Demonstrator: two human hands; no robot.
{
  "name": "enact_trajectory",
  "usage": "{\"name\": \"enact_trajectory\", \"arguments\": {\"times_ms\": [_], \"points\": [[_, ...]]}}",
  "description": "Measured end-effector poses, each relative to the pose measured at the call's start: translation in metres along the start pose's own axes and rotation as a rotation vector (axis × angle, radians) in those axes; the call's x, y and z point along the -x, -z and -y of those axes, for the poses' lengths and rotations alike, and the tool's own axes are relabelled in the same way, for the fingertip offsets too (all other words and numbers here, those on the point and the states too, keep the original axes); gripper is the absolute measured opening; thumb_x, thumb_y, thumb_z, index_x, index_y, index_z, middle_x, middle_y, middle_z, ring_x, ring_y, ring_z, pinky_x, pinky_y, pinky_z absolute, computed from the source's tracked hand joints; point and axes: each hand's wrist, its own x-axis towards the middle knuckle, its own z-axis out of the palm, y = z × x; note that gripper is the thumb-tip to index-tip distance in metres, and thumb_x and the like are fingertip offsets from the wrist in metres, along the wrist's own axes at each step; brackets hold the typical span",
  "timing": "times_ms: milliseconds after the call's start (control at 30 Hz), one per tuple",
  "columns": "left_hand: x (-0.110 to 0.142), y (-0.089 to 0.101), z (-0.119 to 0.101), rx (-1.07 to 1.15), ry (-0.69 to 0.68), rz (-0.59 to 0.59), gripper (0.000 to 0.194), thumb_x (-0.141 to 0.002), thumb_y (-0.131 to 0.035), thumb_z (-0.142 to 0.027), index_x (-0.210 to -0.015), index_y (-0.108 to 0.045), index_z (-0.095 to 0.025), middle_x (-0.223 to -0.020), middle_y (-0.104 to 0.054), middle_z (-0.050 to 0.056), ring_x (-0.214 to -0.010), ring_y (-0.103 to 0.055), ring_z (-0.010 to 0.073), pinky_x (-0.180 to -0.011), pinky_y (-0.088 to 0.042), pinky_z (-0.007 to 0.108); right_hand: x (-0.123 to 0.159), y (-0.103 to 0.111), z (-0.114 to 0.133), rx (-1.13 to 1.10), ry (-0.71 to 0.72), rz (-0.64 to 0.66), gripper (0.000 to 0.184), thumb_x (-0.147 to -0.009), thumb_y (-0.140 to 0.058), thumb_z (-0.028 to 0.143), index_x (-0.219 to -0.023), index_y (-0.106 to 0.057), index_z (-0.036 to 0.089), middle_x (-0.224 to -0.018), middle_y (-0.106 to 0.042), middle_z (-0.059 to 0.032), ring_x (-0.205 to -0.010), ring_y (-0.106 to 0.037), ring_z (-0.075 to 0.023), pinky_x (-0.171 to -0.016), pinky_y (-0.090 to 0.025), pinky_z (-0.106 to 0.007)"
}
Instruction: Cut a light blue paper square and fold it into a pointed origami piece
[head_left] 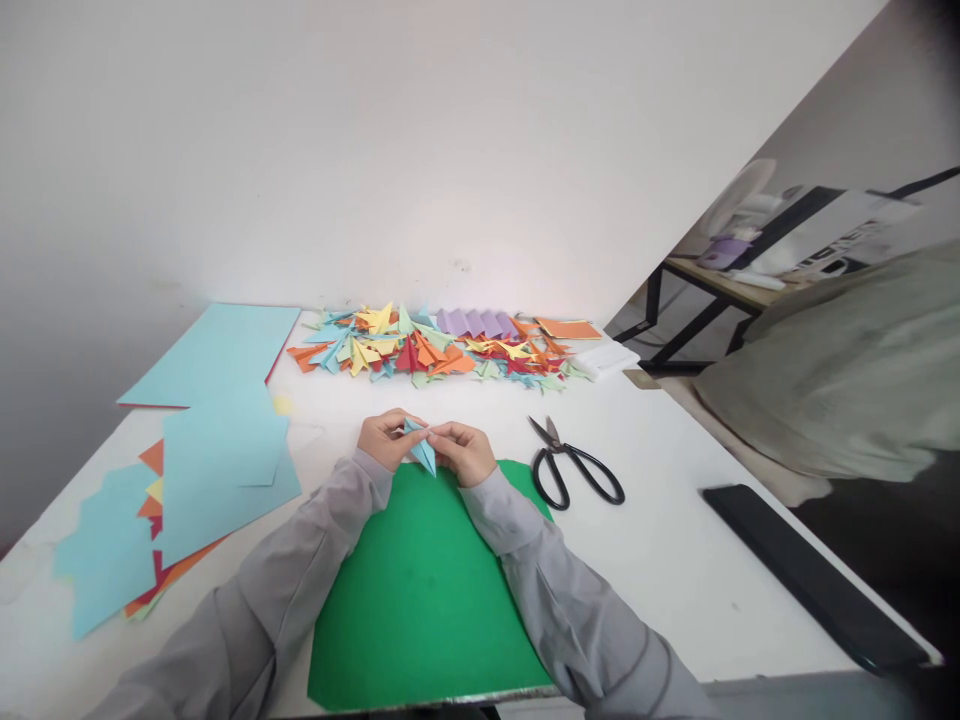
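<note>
A small light-blue folded paper (422,452), narrow and pointed at its lower end, is held between both hands above the far edge of a green mat (427,590). My left hand (386,438) pinches its left side near the top. From the right, my right hand (463,452) grips it with thumb and fingers closed. The fingertips cover part of the folds. To the right of the mat lie black-handled scissors (576,465), their blades slightly apart and pointing away from me.
Along the wall is a pile of colourful folded paper pieces (427,352), with pleated purple paper (476,323) behind. Light-blue sheets (225,470) and coloured scraps lie at left. A long black object (810,575) rests along the right table edge. Beside the table is another person (847,360).
</note>
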Motion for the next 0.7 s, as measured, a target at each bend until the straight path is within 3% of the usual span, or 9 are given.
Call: {"name": "enact_trajectory", "arguments": {"times_ms": [433,633,700], "points": [[-0.001,0.003,-0.003,-0.072,-0.008,-0.037,0.023,-0.067,-0.058,-0.033,-0.061,-0.068,-0.013,-0.053,-0.055,0.0,-0.054,-0.048,0.0097,-0.053,-0.038,0.022,0.003,-0.004,0.005,-0.008,-0.035,0.023,0.028,-0.038,-0.077,0.034,-0.054,-0.063,0.016,-0.044,-0.06,0.0024,-0.039,-0.053,-0.0107,-0.04,-0.046,-0.024],[-0.001,0.002,0.003,-0.04,0.057,0.013,0.018,-0.053,-0.07,-0.028,-0.063,-0.067,-0.013,-0.06,-0.059,0.002,-0.058,-0.053,0.0123,-0.054,-0.042,0.023,0.005,-0.005,0.005,0.101,0.067,0.002,0.028,-0.043,-0.075,0.039,-0.055,-0.063,0.016,-0.044,-0.06,0.0022,-0.037,-0.051,-0.0103,-0.04,-0.044,-0.024],[-0.001,0.002,0.007,-0.052,0.043,0.032,0.016,-0.054,-0.07,-0.026,-0.062,-0.067,-0.013,-0.062,-0.06,0.003,-0.06,-0.054,0.013,-0.054,-0.042,0.023,0.005,-0.004,0.005,0.125,0.088,-0.004,0.028,-0.044,-0.074,0.039,-0.056,-0.063,0.016,-0.043,-0.06,0.002,-0.036,-0.05,-0.0096,-0.039,-0.043,-0.023]]}}
